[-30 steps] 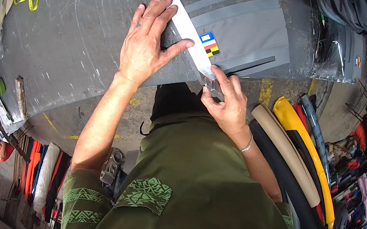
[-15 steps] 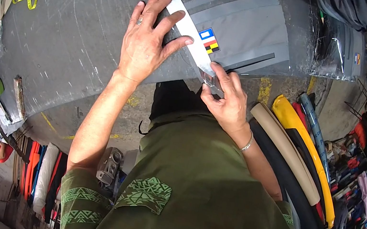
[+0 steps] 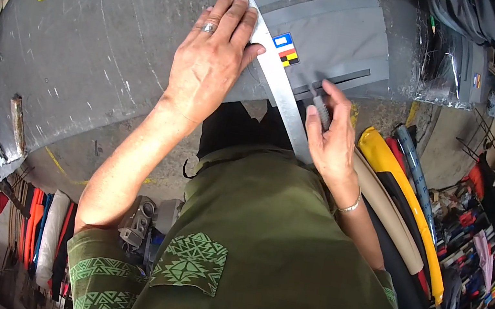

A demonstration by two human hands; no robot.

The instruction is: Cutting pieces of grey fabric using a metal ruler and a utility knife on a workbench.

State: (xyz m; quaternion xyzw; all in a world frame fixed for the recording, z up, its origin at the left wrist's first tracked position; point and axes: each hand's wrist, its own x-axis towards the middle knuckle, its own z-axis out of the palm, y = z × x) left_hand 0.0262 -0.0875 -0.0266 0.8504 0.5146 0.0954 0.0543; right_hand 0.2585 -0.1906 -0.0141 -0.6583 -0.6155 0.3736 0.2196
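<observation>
Fingers [image 3: 232, 18] of the left hand [image 3: 202, 78] are laid flat and nearly together, gripping nothing; the metal ruler [image 3: 278, 81] is pressed down by them, with the thumb tip also rested on it. The ruler is set aslant over the grey cloth [image 3: 339, 36], just beside the coloured patch [image 3: 287, 49], and its lower end is left jutting past the edge of the table [image 3: 123, 35]. A slim tool [image 3: 320, 109] is gripped between thumb and fingers of the right hand [image 3: 334, 139]; its tip is blurred, so contact with the cloth cannot be told. Pressure is best spread evenly, since the ruler, pinned only at its upper part, could be swung by a nudge below. The overhanging end is best kept from being bumped by the shirt [image 3: 300, 229], and the thumb tip kept back from the tool's side.
</observation>
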